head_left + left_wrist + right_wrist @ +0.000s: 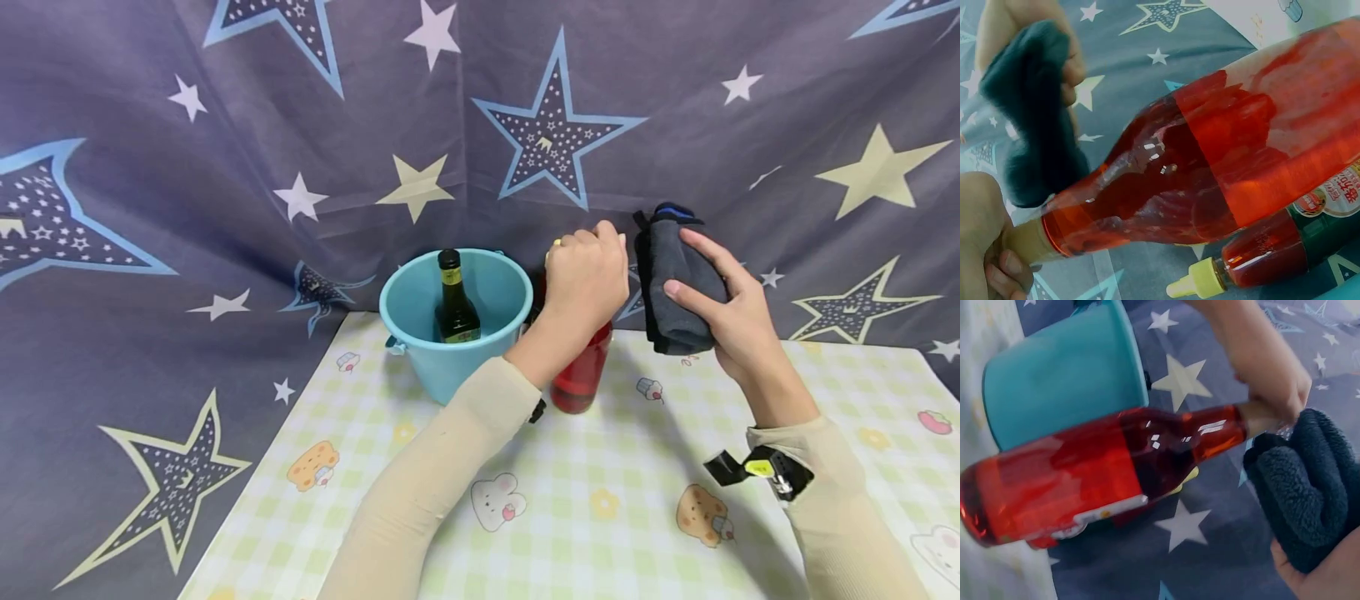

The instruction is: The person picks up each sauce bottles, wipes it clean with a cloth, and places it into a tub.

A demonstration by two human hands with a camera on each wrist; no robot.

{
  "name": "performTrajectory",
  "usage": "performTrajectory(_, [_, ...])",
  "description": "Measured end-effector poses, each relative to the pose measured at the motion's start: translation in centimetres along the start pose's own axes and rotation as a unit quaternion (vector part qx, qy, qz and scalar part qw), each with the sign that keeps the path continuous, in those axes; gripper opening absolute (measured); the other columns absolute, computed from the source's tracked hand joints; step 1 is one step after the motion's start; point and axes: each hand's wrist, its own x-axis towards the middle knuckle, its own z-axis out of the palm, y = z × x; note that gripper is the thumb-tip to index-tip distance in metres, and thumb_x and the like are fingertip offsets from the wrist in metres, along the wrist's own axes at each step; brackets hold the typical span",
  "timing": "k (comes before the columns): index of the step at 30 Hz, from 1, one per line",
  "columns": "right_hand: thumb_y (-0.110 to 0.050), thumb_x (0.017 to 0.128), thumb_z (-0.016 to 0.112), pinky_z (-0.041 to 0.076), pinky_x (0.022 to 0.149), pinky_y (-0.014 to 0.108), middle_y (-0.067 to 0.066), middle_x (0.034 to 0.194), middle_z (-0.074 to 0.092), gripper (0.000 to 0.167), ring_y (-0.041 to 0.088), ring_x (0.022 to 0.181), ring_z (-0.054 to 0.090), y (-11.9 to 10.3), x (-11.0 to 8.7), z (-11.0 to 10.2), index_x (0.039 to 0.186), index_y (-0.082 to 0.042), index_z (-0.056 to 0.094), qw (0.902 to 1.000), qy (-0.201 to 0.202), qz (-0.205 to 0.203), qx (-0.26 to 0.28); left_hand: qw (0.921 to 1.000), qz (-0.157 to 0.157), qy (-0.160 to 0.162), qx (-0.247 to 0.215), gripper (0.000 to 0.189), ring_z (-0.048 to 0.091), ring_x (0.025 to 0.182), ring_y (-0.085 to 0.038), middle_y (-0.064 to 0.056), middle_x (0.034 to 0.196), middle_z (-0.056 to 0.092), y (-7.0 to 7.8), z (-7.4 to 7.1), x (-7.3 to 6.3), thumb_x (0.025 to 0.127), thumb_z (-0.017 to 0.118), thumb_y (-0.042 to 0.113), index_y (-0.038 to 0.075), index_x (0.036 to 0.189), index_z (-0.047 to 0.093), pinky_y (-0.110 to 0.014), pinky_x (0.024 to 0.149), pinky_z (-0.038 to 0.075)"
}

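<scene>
My left hand [588, 279] grips the top of a glass bottle of red liquid [581, 375], its fingers curled round the pale cap end of the neck. The bottle is upright, its base low against the tablecloth; whether it touches cannot be told. In my right hand [738, 321] is a thick, folded dark grey towel [678, 283], held in the air right of the bottle's top. The right wrist view shows the plush towel [1310, 494] close beside the bottle neck [1219, 431]. Contact between them is unclear.
Left of the red bottle stands a light blue bucket [442, 375] holding a dark sauce bottle [456, 317] with a black cap. Behind the red bottle is a squeeze bottle with a yellow nozzle [1200, 281]. A star-patterned curtain [375, 100] hangs behind the checked tablecloth [600, 533].
</scene>
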Motion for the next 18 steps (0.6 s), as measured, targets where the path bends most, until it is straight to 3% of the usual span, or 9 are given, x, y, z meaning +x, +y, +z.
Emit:
performTrajectory(4, [0.009, 0.095, 0.06, 0.061, 0.077, 0.025, 0.005, 0.144, 0.043, 0.063, 0.018, 0.115, 0.058, -0.4, -0.4, 0.5, 0.151, -0.017, 0.049, 0.9978, -0.019, -0.024, 0.06, 0.9996, -0.021, 0.003, 0.019, 0.038, 0.058, 0.053, -0.012, 0.004, 0.062, 0.058, 0.4, 0.0, 0.1, 0.108, 0.033, 0.03, 0.019, 0.081, 0.058, -0.023, 0.048, 0.044])
performTrajectory(9, [0.008, 0.099, 0.055, 0.06, 0.081, 0.025, 0.006, 0.149, 0.038, 0.064, 0.018, 0.119, 0.057, -0.1, -0.9, 1.1, 0.155, -0.018, 0.042, 0.9942, -0.048, -0.011, 0.096, 0.9981, -0.048, 0.013, 0.035, 0.035, 0.057, 0.053, -0.011, 0.004, 0.063, 0.058, 1.0, 0.1, 0.2, 0.107, 0.04, 0.034, 0.019, 0.083, 0.06, -0.023, 0.047, 0.043])
performTrajectory(15, [0.005, 0.1, 0.054, 0.06, 0.082, 0.025, 0.005, 0.149, 0.039, 0.063, 0.015, 0.117, 0.06, 1.0, -1.1, 1.5, 0.157, -0.02, 0.039, 0.9928, -0.061, 0.014, 0.102, 0.9938, -0.078, 0.016, 0.077, 0.04, 0.056, 0.051, -0.008, 0.005, 0.063, 0.06, 1.3, 0.3, 0.4, 0.108, 0.04, 0.038, 0.015, 0.091, 0.067, -0.02, 0.046, 0.042])
performTrajectory(18, [0.005, 0.1, 0.055, 0.059, 0.082, 0.025, 0.004, 0.148, 0.039, 0.063, 0.015, 0.117, 0.06, 1.3, -1.1, 1.5, 0.156, -0.02, 0.04, 0.9935, -0.056, 0.015, 0.098, 0.9941, -0.075, 0.022, 0.075, 0.04, 0.056, 0.05, -0.008, 0.006, 0.062, 0.059, 1.2, 0.4, 0.4, 0.108, 0.04, 0.039, 0.017, 0.087, 0.066, -0.021, 0.046, 0.042])
